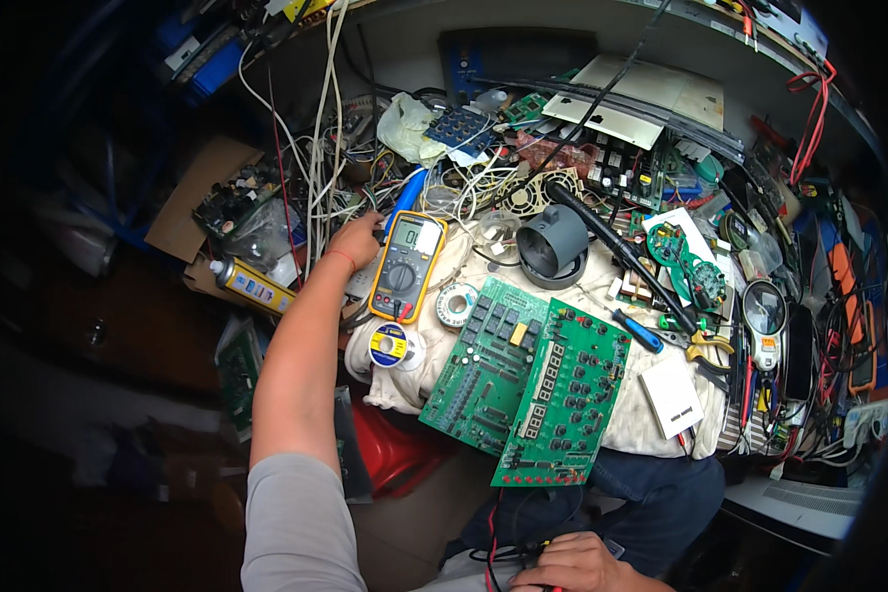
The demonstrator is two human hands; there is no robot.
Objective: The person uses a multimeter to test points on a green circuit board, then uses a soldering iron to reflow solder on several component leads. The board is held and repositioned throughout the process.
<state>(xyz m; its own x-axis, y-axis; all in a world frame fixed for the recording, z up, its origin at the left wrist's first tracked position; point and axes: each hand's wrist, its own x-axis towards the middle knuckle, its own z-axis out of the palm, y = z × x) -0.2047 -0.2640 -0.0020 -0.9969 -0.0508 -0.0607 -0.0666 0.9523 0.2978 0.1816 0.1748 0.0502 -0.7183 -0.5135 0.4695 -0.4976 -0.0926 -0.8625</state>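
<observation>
My left hand [355, 242] reaches to the left side of a yellow-and-grey multimeter [407, 268], its fingers curled at a small dark thing beside a blue handle [406, 197]. What exactly they grip is hidden. In my lap at the bottom edge, my right hand [574, 564] is closed on test probes, with a red and a black lead [493, 543] running from it. Two green circuit boards lie overlapped on the cloth: one with relays and chips [474, 380], the other with digit displays [572, 405], its lower end overhanging my knees.
Solder reels [389, 345] stand near the multimeter. Beyond the boards are a grey cylindrical holder [553, 244] and a black tube [622, 252]. A blue screwdriver [641, 333], yellow-handled pliers [710, 342] and a white box [670, 395] lie at right. Wires and parts crowd the back.
</observation>
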